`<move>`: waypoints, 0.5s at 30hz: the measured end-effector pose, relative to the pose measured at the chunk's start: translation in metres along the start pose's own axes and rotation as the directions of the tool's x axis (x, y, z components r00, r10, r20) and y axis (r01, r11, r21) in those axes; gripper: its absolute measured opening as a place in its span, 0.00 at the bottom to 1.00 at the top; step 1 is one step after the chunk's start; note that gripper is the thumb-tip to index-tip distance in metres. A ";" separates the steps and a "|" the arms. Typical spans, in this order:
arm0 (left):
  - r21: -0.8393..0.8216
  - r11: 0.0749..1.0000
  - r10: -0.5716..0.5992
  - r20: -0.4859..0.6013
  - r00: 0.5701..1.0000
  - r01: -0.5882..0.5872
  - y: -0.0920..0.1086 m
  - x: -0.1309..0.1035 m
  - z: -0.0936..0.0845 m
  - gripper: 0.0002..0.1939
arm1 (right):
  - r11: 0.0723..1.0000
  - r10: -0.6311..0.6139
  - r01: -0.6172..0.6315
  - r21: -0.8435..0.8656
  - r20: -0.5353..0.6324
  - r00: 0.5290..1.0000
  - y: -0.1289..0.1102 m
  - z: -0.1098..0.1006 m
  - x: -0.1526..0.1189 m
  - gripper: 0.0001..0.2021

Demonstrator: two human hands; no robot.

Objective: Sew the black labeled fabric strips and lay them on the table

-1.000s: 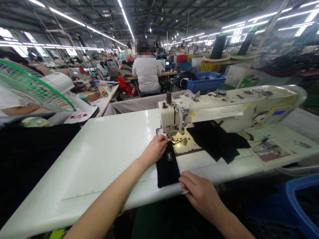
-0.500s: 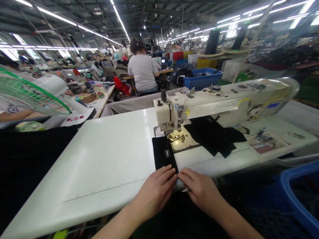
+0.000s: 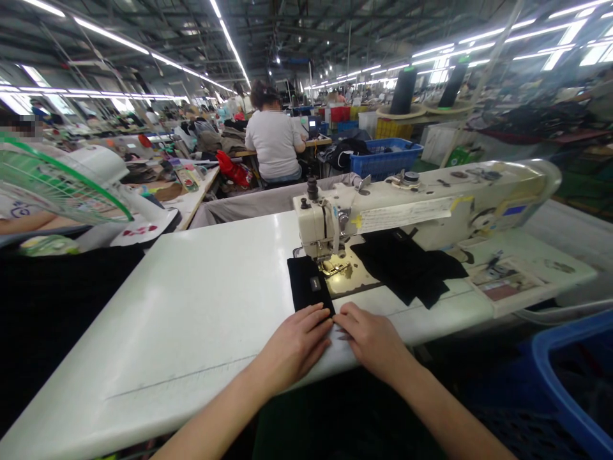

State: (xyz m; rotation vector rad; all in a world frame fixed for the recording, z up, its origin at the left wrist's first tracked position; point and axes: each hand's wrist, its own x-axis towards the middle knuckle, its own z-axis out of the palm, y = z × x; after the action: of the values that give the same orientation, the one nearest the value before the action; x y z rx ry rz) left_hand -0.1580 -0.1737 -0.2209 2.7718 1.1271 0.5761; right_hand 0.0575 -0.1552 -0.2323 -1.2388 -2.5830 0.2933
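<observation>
A black fabric piece with a small dark label lies flat on the sewing table. Its far end reaches the presser foot of a cream sewing machine. My left hand rests on the near end, fingers together and pressed onto the cloth; its thumb is hidden. At the near right corner, my right hand pinches the edge. A small pointed object, too unclear to name, juts out under the right fingers. More black fabric pieces lie right of the needle, partly under the machine arm.
An inset tray of small tools sits at the table's right. A blue basket stands low at right, and a green-rimmed fan at left. Ahead, a person in a white shirt sits near another blue basket.
Both hands have moved forward with the black fabric piece, bringing its label closer to the needle area. The view has shifted slightly.
</observation>
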 end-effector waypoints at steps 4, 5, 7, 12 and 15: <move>0.014 1.000 0.003 -0.003 1.000 -0.003 -0.011 0.006 0.000 0.15 | 1.000 0.008 -0.008 -0.016 0.001 1.000 0.004 -0.001 0.012 0.12; 0.018 1.000 0.007 -0.007 1.000 -0.007 -0.013 0.007 0.000 0.15 | 1.000 0.011 -0.011 -0.019 0.001 1.000 0.005 -0.002 0.015 0.12; 0.024 1.000 0.012 -0.010 1.000 -0.012 -0.018 0.010 0.000 0.15 | 1.000 0.016 -0.016 -0.022 0.004 1.000 0.006 -0.003 0.021 0.12; 0.019 1.000 -0.001 -0.004 1.000 0.001 -0.031 0.016 -0.001 0.15 | 0.999 0.025 -0.025 -0.029 0.013 1.000 0.009 -0.004 0.034 0.12; 0.006 1.000 0.004 -0.015 1.000 -0.003 -0.039 0.020 -0.001 0.14 | 0.999 0.028 -0.028 -0.033 0.012 1.000 0.012 -0.003 0.042 0.12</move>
State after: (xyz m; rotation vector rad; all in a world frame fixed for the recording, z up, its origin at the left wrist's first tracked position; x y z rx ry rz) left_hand -0.1709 -0.1318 -0.2223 2.7794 1.1288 0.5961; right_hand 0.0422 -0.1148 -0.2268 -1.2893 -2.5923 0.2662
